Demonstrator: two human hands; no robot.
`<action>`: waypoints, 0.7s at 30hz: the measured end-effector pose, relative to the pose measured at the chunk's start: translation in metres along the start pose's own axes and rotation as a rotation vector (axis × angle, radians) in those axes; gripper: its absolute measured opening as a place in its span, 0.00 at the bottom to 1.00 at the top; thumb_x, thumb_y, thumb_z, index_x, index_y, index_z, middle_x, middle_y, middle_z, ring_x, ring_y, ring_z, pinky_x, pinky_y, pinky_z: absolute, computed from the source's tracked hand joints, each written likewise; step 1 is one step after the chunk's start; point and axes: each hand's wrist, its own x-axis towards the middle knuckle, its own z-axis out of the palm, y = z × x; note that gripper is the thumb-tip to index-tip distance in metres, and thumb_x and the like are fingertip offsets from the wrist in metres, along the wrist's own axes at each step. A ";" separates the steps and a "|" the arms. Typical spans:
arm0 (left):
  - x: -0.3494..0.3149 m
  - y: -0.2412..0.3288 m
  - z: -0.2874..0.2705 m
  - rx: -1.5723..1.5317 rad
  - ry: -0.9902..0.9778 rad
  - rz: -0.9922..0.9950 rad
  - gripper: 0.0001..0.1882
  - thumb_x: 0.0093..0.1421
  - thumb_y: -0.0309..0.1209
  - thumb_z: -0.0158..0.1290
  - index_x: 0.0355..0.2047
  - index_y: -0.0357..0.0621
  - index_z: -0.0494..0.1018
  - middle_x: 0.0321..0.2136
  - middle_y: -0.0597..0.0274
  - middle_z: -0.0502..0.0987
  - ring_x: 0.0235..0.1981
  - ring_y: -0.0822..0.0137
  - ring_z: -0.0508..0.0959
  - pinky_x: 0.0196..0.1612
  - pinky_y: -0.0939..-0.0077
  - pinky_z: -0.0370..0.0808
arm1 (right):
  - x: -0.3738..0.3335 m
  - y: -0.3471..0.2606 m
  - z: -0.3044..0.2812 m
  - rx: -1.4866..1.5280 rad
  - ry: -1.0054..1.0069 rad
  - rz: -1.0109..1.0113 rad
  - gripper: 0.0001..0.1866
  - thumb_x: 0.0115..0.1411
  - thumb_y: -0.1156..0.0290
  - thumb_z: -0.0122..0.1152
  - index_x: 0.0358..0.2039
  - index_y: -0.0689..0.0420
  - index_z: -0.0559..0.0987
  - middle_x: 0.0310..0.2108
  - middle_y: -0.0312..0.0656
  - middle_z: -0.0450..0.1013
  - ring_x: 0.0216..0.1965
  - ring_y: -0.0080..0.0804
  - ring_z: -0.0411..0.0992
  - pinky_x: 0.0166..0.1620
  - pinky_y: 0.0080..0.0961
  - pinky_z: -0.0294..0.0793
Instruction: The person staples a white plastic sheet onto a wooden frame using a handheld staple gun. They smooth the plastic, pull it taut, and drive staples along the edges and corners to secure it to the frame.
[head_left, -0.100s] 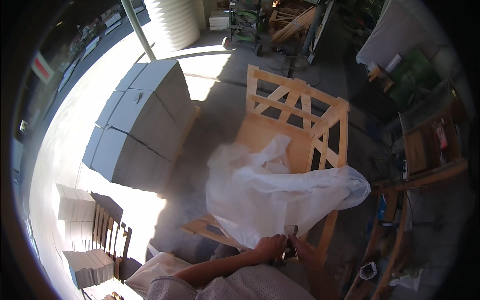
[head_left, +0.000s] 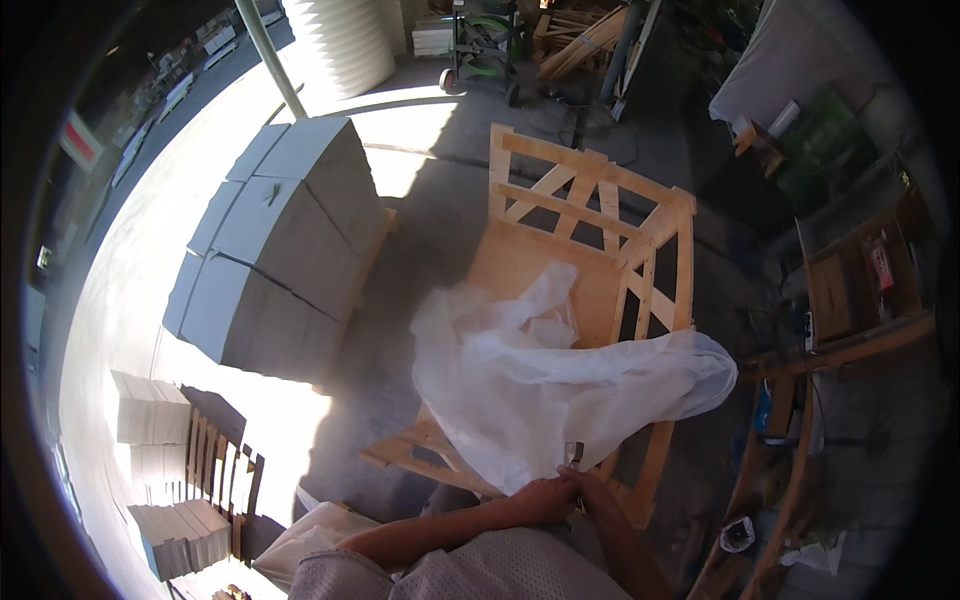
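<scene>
Looking down from the head camera, 2 hands meet at the near edge of a wooden crate. The left hand and right hand pinch a white plastic sheet, fingers closed, keeping it draped over the crate. Grey wrapped blocks sit left.

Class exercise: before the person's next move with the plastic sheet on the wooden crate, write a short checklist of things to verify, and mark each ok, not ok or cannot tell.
1. Both hands at the sheet's near edge: left hand and right hand meet there: ok.
2. White plastic sheet lies smooth: bunched, not ok.
3. Sheet covers the wooden crate: far frame bare, not ok.
4. Small tool between the hands gripped securely: cannot tell.
5. Stacked grey blocks stand apart from the crate: ok.
</scene>
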 end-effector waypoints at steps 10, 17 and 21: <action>-0.075 -0.013 -0.065 -0.099 0.641 0.207 0.27 0.57 0.38 0.61 0.54 0.39 0.67 0.52 0.46 0.72 0.53 0.45 0.72 0.56 0.59 0.70 | -0.045 -0.018 -0.004 -0.143 -0.008 -0.360 0.16 0.50 0.71 0.65 0.39 0.67 0.80 0.34 0.43 0.78 0.36 0.31 0.76 0.41 0.28 0.76; -0.094 -0.093 -0.088 0.033 0.052 -0.098 0.49 0.50 0.51 0.64 0.65 0.38 0.58 0.63 0.40 0.62 0.64 0.45 0.62 0.65 0.56 0.59 | -0.120 -0.092 -0.006 -0.323 0.218 -0.271 0.26 0.45 0.71 0.70 0.47 0.67 0.78 0.42 0.45 0.77 0.43 0.32 0.76 0.48 0.29 0.74; -0.071 -0.097 -0.075 0.290 0.119 -0.105 0.48 0.52 0.52 0.62 0.65 0.39 0.56 0.62 0.40 0.61 0.65 0.43 0.60 0.67 0.54 0.55 | -0.157 -0.135 0.012 -0.044 0.042 -0.485 0.38 0.39 0.77 0.66 0.56 0.66 0.71 0.47 0.45 0.75 0.48 0.41 0.74 0.53 0.34 0.72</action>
